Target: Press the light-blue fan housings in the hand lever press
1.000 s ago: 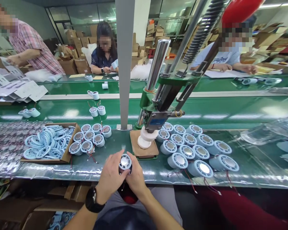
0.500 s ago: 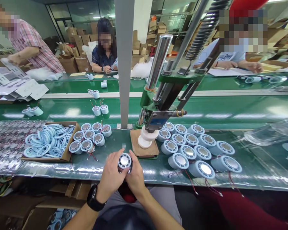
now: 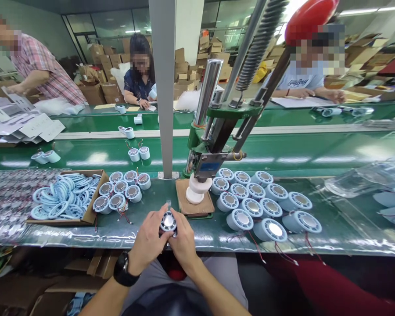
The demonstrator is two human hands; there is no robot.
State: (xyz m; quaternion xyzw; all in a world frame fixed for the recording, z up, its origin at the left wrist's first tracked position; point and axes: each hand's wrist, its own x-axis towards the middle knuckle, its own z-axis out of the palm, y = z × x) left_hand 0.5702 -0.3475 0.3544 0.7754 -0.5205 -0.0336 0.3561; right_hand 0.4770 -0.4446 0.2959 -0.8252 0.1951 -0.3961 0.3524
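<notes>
I have one round blue part (image 3: 168, 221) in front of me, near the front edge of the bench (image 3: 118, 235). My left hand (image 3: 149, 239) and right hand (image 3: 183, 241) are closed around it from both sides; its silver face shows between the fingers, and the thumbs meet at its near side. Whether its bottom rests on the bench, I cannot tell. I judge the step in hand is two-handed handling of this part; the next move calls for an even grip. The press (image 3: 198, 189) stands just beyond, rightward.
</notes>
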